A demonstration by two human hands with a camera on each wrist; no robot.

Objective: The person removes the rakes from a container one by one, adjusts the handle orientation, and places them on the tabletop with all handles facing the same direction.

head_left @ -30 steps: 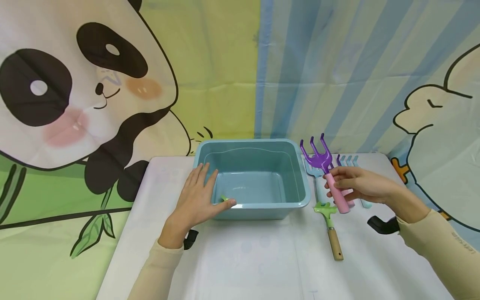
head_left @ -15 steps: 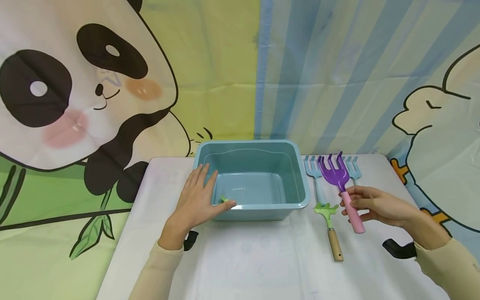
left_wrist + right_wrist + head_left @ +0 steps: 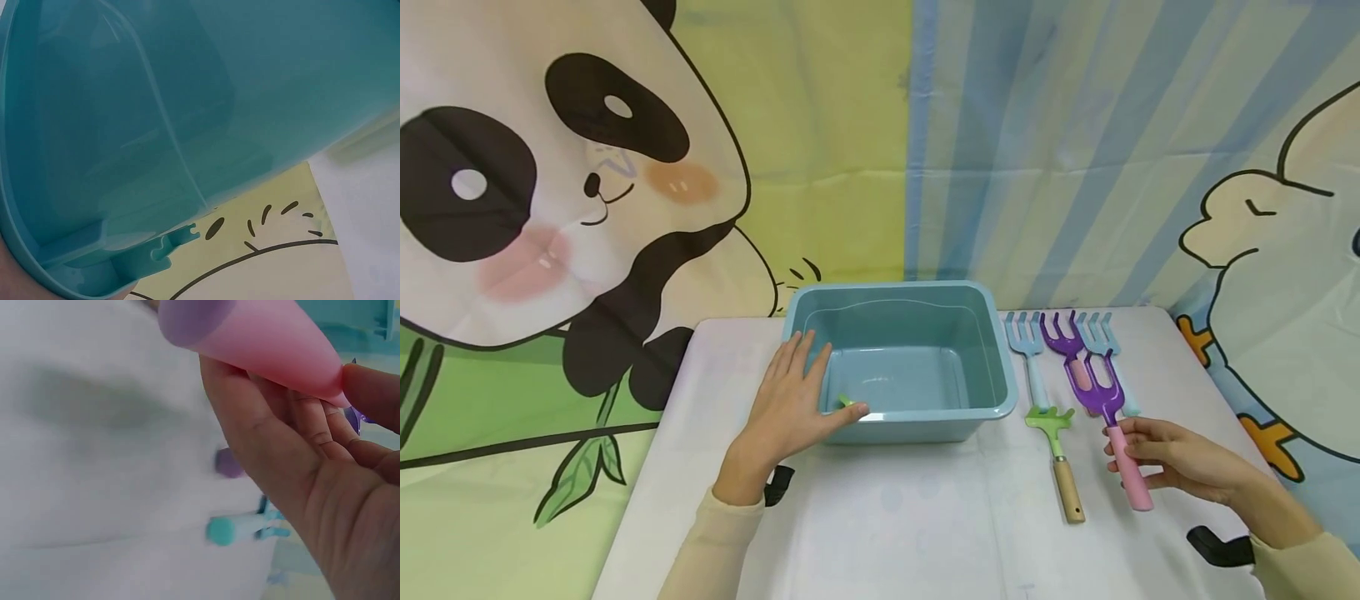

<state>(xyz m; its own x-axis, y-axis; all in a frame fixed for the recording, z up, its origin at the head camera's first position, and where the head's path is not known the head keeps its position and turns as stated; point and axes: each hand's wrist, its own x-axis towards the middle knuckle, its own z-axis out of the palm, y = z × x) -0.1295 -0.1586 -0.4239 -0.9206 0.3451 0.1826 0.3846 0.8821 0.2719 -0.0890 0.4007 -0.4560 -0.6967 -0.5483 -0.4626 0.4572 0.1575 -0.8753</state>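
Observation:
My right hand [image 3: 1183, 458] holds a small garden fork [image 3: 1103, 402] by its pink handle, thumb against the fingers. Its purple three-pronged head points up and away, over the tools at the right of the table. The handle's end [image 3: 262, 337] looms close in the right wrist view. My left hand [image 3: 790, 396] rests at the left front corner of a blue-green plastic basin [image 3: 910, 429], fingers straight over the rim and thumb along the front edge. A bit of something green [image 3: 846, 401] shows inside the basin near that thumb; the rest is hidden.
Right of the basin lie two light blue hand rakes, one nearer [image 3: 1033, 367] and one farther right [image 3: 1097, 337], with a second purple fork [image 3: 1066, 343] between them. Closer in lies a green hand rake [image 3: 1068, 492] with a wooden handle. A printed cloth [image 3: 835, 150] hangs behind.
My right hand has brought the garden fork rightward and toward me, lower over the table, away from the other purple fork. My left hand has stayed on the basin.

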